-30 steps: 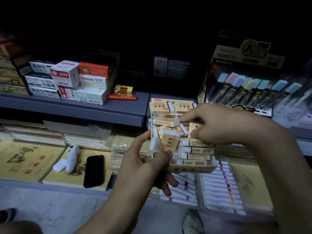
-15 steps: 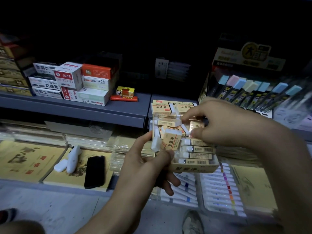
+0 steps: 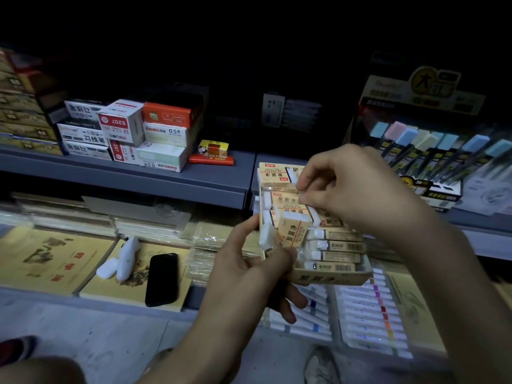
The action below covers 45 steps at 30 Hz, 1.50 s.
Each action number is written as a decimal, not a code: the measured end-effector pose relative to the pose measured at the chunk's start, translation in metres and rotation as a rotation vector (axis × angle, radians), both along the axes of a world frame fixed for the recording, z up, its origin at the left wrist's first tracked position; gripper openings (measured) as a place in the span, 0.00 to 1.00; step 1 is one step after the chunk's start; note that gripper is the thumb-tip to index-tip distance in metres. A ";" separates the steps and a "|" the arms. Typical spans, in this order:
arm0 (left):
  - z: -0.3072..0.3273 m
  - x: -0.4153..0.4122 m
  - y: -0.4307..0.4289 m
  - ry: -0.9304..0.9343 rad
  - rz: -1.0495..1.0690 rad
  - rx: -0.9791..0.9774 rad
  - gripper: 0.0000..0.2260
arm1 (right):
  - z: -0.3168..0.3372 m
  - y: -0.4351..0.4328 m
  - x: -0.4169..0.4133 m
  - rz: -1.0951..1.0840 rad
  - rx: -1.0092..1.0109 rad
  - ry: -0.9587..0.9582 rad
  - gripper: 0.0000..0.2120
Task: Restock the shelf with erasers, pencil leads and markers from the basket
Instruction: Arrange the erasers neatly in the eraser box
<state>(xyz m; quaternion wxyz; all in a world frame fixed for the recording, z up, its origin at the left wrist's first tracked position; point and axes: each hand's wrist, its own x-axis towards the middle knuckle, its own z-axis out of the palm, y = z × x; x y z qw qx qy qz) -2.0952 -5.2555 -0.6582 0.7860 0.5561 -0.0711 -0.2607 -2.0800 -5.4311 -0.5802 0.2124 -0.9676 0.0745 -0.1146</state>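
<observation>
A tan cardboard eraser box is held in front of the grey shelf. My left hand grips its near left corner from below, thumb on the rim. Several yellow-sleeved white erasers lie inside, and one eraser stands tilted at the left. My right hand reaches over the far end and pinches an eraser there. Pencil lead tubes fill a display at the right. White markers lie in trays on the lower shelf.
Stacked white and orange boxes stand on the shelf's left part, with a small yellow and red pack beside them. A black phone and a white device lie on yellow paper pads below. No basket is visible.
My right hand's fingers have shifted slightly along the far end of the box among the erasers. The left hand keeps its grip on the box.
</observation>
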 end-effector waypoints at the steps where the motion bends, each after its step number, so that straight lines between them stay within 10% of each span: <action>1: 0.000 0.000 0.000 -0.002 -0.002 0.001 0.22 | -0.003 0.000 0.001 0.005 -0.009 -0.006 0.08; 18: 0.001 0.000 -0.001 0.004 0.005 -0.012 0.20 | 0.016 -0.007 -0.011 0.057 0.071 0.176 0.02; 22: 0.000 0.000 -0.001 0.006 0.014 0.000 0.20 | 0.012 -0.005 -0.010 0.114 -0.001 0.376 0.15; 36: 0.000 0.001 -0.001 -0.006 0.010 -0.012 0.19 | 0.016 -0.002 -0.010 0.089 0.202 0.162 0.20; 45: 0.002 0.000 0.000 0.014 0.007 -0.015 0.20 | 0.008 0.006 -0.002 -0.181 0.454 0.025 0.07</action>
